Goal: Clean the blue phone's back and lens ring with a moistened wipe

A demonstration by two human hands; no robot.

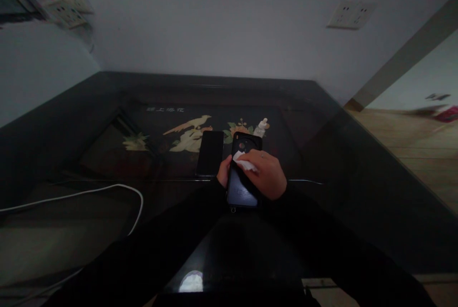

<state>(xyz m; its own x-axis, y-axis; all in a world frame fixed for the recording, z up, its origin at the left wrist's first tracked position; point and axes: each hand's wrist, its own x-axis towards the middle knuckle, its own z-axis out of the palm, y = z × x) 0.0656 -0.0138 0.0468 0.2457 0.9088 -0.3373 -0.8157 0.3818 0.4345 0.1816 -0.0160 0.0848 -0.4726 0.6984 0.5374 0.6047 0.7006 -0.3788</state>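
A dark phone (244, 195) with a textured back and a round camera ring lies back side up, apparently in a case, with a small metal ring at its lower edge. My left hand (224, 172) grips its left side, fingers partly hidden. Pinched in my right hand (267, 174) is a crumpled white tissue (246, 164), pressed against the phone's back just below the camera ring. To the left, a second black phone (210, 153) rests on the glossy table, its dark face up.
The black table (286, 235) bears a pale bird-and-flower design (189, 140). A white cable (89, 192) curves at the left. Behind the table rises a wall (214, 25) with sockets (352, 14). Wooden flooring (404, 140) shows at the right.
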